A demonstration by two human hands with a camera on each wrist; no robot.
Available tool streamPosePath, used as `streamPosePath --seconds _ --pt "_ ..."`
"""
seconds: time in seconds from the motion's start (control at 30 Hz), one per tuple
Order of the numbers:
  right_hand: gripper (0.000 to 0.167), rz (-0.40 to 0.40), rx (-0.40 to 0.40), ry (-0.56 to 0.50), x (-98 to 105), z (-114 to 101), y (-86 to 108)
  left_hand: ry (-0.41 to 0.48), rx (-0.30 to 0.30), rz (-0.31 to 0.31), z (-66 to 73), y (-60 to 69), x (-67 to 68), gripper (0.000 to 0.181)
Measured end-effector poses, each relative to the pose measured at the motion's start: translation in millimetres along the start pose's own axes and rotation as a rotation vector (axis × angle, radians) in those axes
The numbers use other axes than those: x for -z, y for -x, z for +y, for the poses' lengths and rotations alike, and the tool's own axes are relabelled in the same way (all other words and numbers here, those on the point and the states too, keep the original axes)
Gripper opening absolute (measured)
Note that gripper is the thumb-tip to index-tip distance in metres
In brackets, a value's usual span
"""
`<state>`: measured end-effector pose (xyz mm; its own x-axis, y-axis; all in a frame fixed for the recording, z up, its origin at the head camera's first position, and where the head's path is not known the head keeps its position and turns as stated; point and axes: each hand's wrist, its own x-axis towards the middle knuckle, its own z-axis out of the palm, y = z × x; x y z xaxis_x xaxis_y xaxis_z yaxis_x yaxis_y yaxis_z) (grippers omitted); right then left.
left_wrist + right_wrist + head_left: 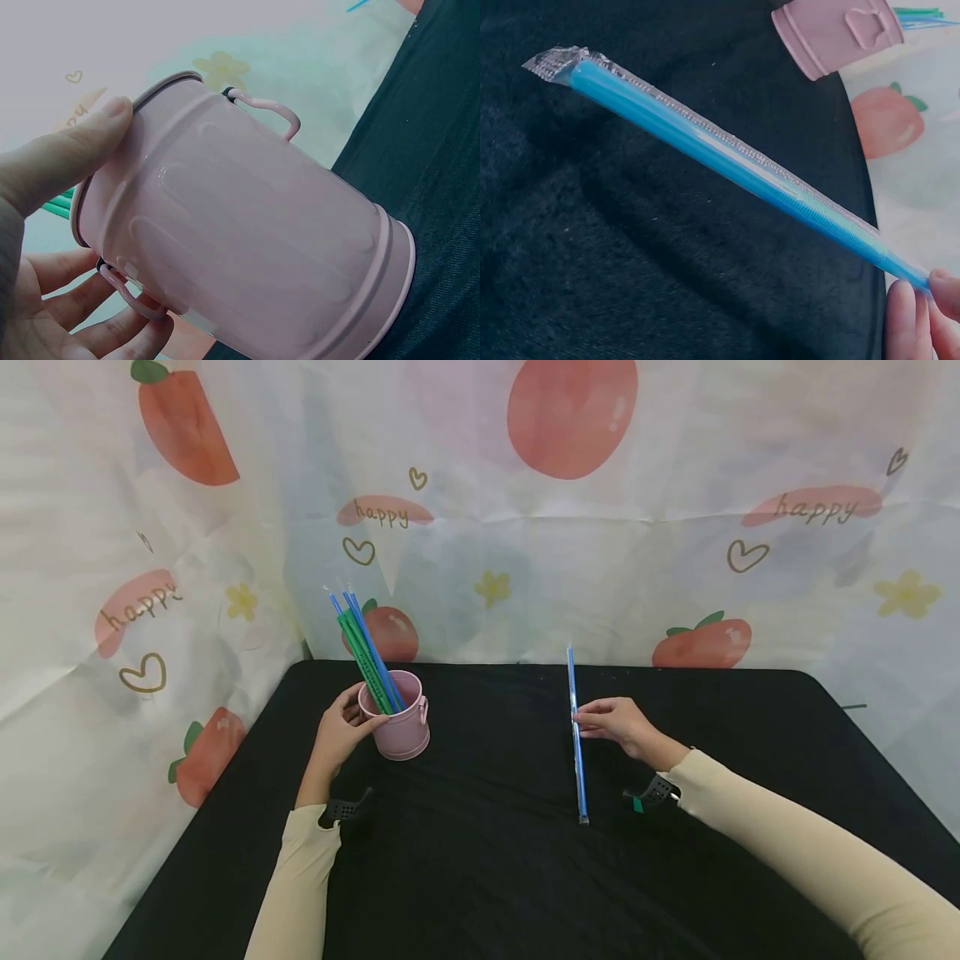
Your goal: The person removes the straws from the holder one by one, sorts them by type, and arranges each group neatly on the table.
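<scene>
On the left of the black table, my left hand grips a small pink metal bucket, thumb at the rim and fingers round the far side. In the left wrist view the bucket shows ribbed walls and two side handles. Blue straws and green sticks lean out of it towards the left. Right of centre, my right hand pinches a blue straw between thumb and fingers. The right wrist view shows this straw inside a clear plastic wrapper, held near one end.
A black cloth covers the table. Behind and to the left hangs a pale curtain printed with fruit, hearts and flowers. Its folds meet the table's back edge.
</scene>
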<state>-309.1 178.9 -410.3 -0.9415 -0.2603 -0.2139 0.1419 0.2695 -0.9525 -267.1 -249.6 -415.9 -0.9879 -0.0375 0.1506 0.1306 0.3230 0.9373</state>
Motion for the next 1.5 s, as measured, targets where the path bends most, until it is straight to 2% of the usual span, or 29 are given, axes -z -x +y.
streamPosePath --seconds 0.87,1.07,1.33,1.5 --pt "0.036 0.057 -0.071 0.015 -3.8 21.5 -10.4 -0.004 -0.010 -0.001 1.5 -0.3 -1.1 0.070" --pt "0.034 0.074 -0.075 0.082 -7.3 23.4 -12.8 -0.005 -0.002 -0.005 -1.0 -0.9 -0.8 0.070" --pt "0.026 0.111 -0.021 0.207 -13.0 23.0 -15.8 -0.013 -0.001 -0.001 -0.9 0.0 -0.2 0.070" --pt "0.021 0.131 -0.024 0.247 -16.2 20.1 -16.7 -0.008 0.003 -0.001 -0.5 0.3 0.5 0.071"
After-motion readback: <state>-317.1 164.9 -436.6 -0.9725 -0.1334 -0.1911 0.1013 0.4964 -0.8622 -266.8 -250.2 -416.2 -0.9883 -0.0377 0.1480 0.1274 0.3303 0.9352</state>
